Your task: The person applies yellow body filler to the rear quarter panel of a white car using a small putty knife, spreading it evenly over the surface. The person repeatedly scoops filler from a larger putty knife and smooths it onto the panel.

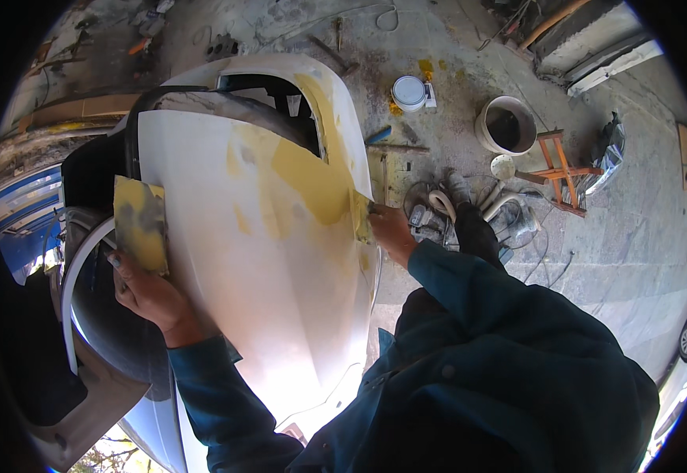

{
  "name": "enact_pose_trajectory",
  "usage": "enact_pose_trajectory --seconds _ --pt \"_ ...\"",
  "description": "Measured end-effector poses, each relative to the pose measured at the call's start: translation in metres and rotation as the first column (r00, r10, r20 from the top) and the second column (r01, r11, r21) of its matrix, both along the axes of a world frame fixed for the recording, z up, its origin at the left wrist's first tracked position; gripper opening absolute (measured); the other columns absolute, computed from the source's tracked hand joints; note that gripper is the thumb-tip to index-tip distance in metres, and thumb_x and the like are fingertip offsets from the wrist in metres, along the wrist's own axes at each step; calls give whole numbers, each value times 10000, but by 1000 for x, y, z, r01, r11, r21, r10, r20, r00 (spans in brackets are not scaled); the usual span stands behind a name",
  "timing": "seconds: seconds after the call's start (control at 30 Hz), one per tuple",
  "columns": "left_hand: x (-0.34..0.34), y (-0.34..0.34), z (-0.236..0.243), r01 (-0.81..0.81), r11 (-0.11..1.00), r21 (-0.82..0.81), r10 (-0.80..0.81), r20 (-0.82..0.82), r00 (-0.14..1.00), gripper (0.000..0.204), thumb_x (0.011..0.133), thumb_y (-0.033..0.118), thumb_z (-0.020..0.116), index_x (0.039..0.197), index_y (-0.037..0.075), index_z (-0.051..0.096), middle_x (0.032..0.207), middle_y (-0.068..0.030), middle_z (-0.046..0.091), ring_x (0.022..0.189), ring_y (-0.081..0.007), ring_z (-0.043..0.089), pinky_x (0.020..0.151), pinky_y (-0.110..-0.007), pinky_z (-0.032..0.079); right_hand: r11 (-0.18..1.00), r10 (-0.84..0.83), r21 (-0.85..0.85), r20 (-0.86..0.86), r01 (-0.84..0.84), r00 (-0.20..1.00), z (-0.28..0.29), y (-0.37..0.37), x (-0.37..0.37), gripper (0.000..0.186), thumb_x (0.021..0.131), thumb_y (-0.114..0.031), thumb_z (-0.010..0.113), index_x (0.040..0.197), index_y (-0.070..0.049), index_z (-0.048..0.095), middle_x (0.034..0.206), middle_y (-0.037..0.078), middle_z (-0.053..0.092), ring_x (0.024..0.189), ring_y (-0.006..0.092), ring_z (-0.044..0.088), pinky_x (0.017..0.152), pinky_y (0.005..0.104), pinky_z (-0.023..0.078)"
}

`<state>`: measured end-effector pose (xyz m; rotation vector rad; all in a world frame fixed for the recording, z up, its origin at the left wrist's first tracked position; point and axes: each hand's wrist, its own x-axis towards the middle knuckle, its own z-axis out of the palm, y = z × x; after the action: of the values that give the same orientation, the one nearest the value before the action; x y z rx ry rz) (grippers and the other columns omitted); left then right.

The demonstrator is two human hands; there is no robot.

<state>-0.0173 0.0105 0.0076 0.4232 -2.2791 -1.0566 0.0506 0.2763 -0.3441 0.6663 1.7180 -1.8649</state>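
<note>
My left hand (pixel 150 298) grips a rectangular board (pixel 140 221) smeared with yellow filler and grey patches, held over the left side of a white car body panel (pixel 233 284). My right hand (pixel 391 235) is closed on a yellow-coated filler spreader (pixel 362 216), which lies against the panel's right edge. A broad patch of yellow filler (pixel 312 183) covers the panel's upper right part, with thinner smears around it. Yellow also runs along the rim of the dark opening (pixel 280 98) at the panel's far end. My right fingers are partly hidden behind the spreader.
On the concrete floor to the right stand a lidded white tin (pixel 409 93), a large bucket (pixel 529 132) and a wooden folding stool (pixel 558 172). Power tools (pixel 425 219) with hoses lie around my feet. An open car door (pixel 95 402) is at the lower left.
</note>
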Motion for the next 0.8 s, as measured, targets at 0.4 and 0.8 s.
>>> enact_pose_trajectory --seconds 0.4,0.8 --pt "-3 5 -1 11 999 35 -10 -39 999 663 1150 488 510 1128 -149 692 1053 -149 712 920 -202 621 866 -355 520 947 285 235 -310 -217 907 44 -15 7 289 945 -181 572 1062 10 754 991 284 736 897 464 712 813 532 548" --pt "-2 3 -1 -16 1000 5 16 -20 1000 664 1153 495 500 1161 -142 688 1078 -144 722 916 -203 635 845 -351 536 989 101 -108 40 -97 994 -1 11 15 248 980 -158 581 1017 33 734 794 177 711 697 266 656 649 437 493"
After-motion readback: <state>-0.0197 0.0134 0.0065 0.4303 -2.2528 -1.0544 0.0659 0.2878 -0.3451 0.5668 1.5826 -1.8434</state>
